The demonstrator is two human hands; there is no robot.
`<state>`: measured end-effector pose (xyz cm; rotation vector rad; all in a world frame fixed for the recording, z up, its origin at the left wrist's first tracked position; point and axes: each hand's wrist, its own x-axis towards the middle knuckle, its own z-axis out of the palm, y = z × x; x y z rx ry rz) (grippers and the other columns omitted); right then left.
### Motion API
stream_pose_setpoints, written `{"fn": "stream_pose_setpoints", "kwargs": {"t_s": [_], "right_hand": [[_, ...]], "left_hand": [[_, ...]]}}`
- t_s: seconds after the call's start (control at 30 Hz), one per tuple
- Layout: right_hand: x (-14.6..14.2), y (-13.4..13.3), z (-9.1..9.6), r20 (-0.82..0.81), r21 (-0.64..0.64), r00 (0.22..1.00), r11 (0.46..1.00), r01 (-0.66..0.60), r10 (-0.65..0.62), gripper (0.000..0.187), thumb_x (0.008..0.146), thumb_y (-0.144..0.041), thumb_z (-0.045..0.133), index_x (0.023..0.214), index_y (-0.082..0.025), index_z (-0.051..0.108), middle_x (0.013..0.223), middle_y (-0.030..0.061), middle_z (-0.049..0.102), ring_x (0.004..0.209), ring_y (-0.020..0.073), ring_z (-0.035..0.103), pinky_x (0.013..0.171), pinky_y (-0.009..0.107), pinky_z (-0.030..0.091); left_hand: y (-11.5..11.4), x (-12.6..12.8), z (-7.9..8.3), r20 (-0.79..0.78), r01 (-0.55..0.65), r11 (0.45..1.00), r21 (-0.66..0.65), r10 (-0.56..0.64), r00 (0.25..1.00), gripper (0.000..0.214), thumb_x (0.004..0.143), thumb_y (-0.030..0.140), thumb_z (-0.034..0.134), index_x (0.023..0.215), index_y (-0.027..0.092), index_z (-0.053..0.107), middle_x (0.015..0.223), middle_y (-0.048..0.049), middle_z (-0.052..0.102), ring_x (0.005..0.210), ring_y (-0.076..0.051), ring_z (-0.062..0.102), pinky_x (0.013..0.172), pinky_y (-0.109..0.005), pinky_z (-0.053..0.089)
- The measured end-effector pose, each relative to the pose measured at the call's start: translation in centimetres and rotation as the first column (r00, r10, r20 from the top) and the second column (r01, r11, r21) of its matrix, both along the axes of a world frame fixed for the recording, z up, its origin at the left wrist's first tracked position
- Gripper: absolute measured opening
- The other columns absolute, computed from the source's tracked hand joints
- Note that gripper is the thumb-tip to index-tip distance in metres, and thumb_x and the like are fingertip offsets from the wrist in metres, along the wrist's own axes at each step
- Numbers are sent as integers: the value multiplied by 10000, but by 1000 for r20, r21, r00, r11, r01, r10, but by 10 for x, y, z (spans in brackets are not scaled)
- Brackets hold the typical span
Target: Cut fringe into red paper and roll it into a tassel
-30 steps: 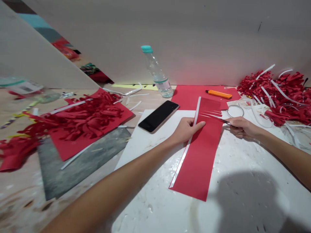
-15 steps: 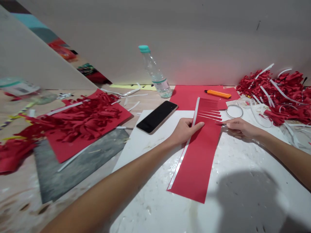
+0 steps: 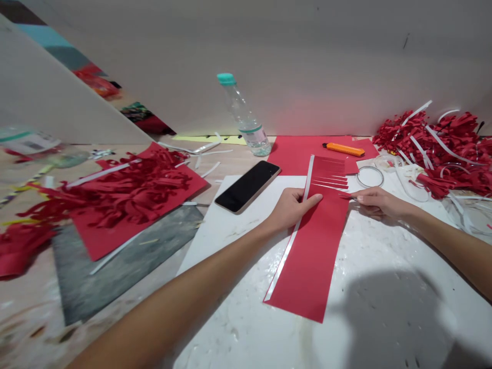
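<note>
A long red paper strip with a white band down its left edge slants over the white board. Thin slits run in from its right edge near the far end, leaving narrow fringes. My left hand grips the strip's left edge, thumb on top and fingers beneath. At the right edge, just below the slits, my right hand is closed round small scissors. Only their thin tips show, at the paper; the handles are hidden by my fingers.
Beyond the strip lie a phone, an orange box cutter, red sheets and a clear bottle. Fringed red paper heaps at left, and another pile at right. A ring sits near my right hand.
The view has shifted very slightly. Both hands keep nearly the same place on the strip and at its right edge.
</note>
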<state>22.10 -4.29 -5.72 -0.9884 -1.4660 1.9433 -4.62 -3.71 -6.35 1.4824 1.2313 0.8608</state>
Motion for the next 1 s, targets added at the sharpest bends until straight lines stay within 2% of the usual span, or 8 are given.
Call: {"fn": "stream_pose_setpoints", "kwargs": {"t_s": [0.13,0.43,0.63,0.73,0.83,1.0], "right_hand": [[0,-1,0,5,7,1000,1000,-2,2,354,902,-400,609,1091,-108,675,499,-109,185,439,65,130,384,229,101],[-1,-1,2,19,-9,1000,1000,7,-7,355,891,-394,618,1078,-96,666,497,-108,213,435,61,141,379,225,102],[-1,-1,1,19,-14,1000,1000,17,-16,285,881,-386,624,975,-118,647,493,-109,219,430,64,140,373,225,97],[-2,-1,2,25,-18,1000,1000,10,-10,258,881,-399,622,808,-154,585,495,-104,230,425,60,146,373,220,100],[-4,-1,3,12,1,1000,1000,-15,15,359,883,-413,620,663,-188,449,504,-97,236,424,58,164,368,217,109],[-7,0,3,0,32,999,998,-49,49,426,904,-410,599,624,-205,351,509,-94,221,428,61,178,373,216,136]], "left_hand": [[0,0,1,-39,2,999,46,0,999,432,719,522,695,580,120,620,563,-38,598,536,-150,542,481,-248,405],[1,0,-1,-46,17,998,59,-15,999,434,731,527,684,591,120,626,561,-34,593,529,-142,528,480,-246,395],[0,0,2,-28,30,999,38,-29,999,432,734,518,681,582,120,609,570,-36,594,530,-132,520,485,-239,386],[-1,2,3,4,32,999,19,-32,999,422,725,516,693,599,119,625,577,-39,598,536,-140,528,482,-245,393],[-3,4,3,39,33,999,1,-33,999,432,707,527,706,588,122,615,555,-29,577,524,-134,511,463,-238,377],[-6,7,7,82,58,997,-47,-54,995,455,672,546,727,573,123,591,561,-11,566,521,-119,498,473,-228,383]]}}
